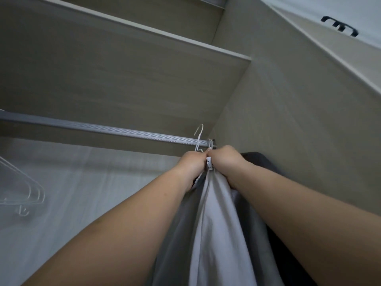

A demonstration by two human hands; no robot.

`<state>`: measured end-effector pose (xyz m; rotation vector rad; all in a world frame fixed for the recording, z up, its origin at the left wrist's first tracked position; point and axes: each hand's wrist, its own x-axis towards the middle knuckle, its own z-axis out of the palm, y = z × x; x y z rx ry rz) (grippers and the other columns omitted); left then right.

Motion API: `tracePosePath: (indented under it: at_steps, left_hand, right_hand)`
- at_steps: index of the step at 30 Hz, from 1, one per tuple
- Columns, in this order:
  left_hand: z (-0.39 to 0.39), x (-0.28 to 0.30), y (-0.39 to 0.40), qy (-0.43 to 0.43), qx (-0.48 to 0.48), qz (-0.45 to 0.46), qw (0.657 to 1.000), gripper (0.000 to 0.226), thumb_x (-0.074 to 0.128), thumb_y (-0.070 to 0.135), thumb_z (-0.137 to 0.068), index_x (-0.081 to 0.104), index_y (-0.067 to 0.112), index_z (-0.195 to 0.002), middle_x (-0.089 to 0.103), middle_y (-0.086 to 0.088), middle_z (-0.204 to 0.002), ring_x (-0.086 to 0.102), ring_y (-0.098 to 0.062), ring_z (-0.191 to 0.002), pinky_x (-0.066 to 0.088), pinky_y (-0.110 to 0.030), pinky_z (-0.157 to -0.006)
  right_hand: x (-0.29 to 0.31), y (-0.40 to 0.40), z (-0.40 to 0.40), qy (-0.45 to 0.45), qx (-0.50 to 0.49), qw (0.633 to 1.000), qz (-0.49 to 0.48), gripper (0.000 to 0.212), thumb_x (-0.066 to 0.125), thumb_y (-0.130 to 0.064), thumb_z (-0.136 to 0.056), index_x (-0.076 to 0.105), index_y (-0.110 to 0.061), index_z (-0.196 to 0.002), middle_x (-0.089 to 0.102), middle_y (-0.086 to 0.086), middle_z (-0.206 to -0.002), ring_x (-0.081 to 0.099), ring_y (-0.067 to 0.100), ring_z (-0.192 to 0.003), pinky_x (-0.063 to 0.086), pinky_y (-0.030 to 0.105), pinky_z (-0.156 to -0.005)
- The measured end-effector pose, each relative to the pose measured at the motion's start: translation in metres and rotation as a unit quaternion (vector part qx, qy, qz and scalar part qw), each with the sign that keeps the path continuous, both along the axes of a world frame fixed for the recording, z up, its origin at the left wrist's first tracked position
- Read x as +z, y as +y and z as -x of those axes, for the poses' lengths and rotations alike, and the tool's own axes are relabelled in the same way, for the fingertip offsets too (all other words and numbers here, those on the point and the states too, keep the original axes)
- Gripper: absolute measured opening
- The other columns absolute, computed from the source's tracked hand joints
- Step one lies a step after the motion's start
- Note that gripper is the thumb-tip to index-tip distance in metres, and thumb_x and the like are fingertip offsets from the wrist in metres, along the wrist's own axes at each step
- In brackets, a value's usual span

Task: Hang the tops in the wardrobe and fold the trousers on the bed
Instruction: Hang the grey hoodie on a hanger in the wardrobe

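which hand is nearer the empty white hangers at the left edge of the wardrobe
Left. The left hand is on the side toward the empty hangers, well right of them; the right hand sits just beyond it.

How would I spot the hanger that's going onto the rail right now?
Follow the grey rail to its right end. Just below it, two hands meet over a pale grey top. The white hanger pokes up there, its hook free, unlike those already hanging alongside.

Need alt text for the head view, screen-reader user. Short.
Both hands, left and right, grip the top of a light grey garment on a white hanger, right under the right end of the wardrobe's metal rail. A dark garment hangs behind it against the side wall, and empty white hangers hang at far left.
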<state>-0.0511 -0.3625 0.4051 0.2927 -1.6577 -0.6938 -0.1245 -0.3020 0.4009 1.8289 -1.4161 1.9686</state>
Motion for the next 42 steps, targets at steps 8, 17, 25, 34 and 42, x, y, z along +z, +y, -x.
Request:
tracePosePath:
  at_steps: [8, 17, 25, 34, 42]
  left_hand:
    - [-0.006, -0.033, 0.003, -0.056, 0.002, 0.023, 0.998, 0.020, 0.049, 0.016, -0.098, 0.068, 0.012, -0.099, 0.054, -0.016, -0.091, 0.046, -0.023, -0.084, 0.031, -0.028, -0.060]
    - [-0.031, -0.051, 0.001, -0.089, 0.067, 0.022, 0.994, 0.013, 0.053, 0.024, -0.097, 0.065, 0.021, -0.094, 0.059, -0.006, -0.097, 0.051, -0.016, -0.082, 0.031, -0.025, -0.059]
    - [-0.091, -0.066, -0.003, -0.003, 0.117, -0.027, 0.993, 0.013, 0.054, 0.027, -0.096, 0.066, 0.024, -0.101, 0.067, 0.010, -0.104, 0.062, -0.003, -0.092, 0.047, -0.031, -0.089]
    - [-0.204, -0.155, 0.012, 0.087, 0.194, -0.112, 0.971, 0.012, 0.059, 0.026, -0.093, 0.070, 0.023, -0.095, 0.071, 0.009, -0.090, 0.067, -0.006, -0.085, 0.052, -0.028, -0.080]
    - [-0.280, -0.278, 0.056, 0.116, 0.303, -0.172, 0.930, 0.013, 0.061, 0.026, -0.091, 0.073, 0.025, -0.087, 0.073, 0.011, -0.086, 0.069, -0.002, -0.080, 0.049, -0.024, -0.070]
  right_hand:
    - [-0.002, -0.022, 0.018, -0.036, -0.039, 0.998, -0.027, 0.034, 0.041, -0.010, -0.098, 0.053, 0.004, -0.126, 0.055, 0.021, -0.130, 0.054, 0.033, -0.119, 0.034, 0.017, -0.052]
    - [-0.007, -0.019, 0.011, 0.199, -0.336, 0.920, 0.026, 0.037, 0.047, -0.034, -0.090, 0.059, -0.009, -0.114, 0.056, 0.018, -0.122, 0.054, 0.034, -0.112, 0.040, 0.033, -0.078]
    - [-0.018, -0.012, -0.041, 0.380, -0.347, 0.843, 0.156, 0.032, 0.045, -0.035, -0.092, 0.059, -0.020, -0.117, 0.055, 0.009, -0.118, 0.055, 0.030, -0.109, 0.035, 0.033, -0.072]
    - [-0.107, -0.068, -0.107, 0.221, 0.039, 0.974, 0.042, 0.027, 0.051, -0.035, -0.090, 0.060, -0.029, -0.115, 0.065, -0.011, -0.100, 0.059, 0.014, -0.092, 0.045, 0.027, -0.076]
    - [-0.253, -0.067, -0.199, 0.085, 0.380, 0.918, -0.069, 0.015, 0.057, -0.030, -0.089, 0.063, -0.036, -0.102, 0.065, -0.019, -0.091, 0.061, -0.002, -0.089, 0.044, 0.016, -0.072]
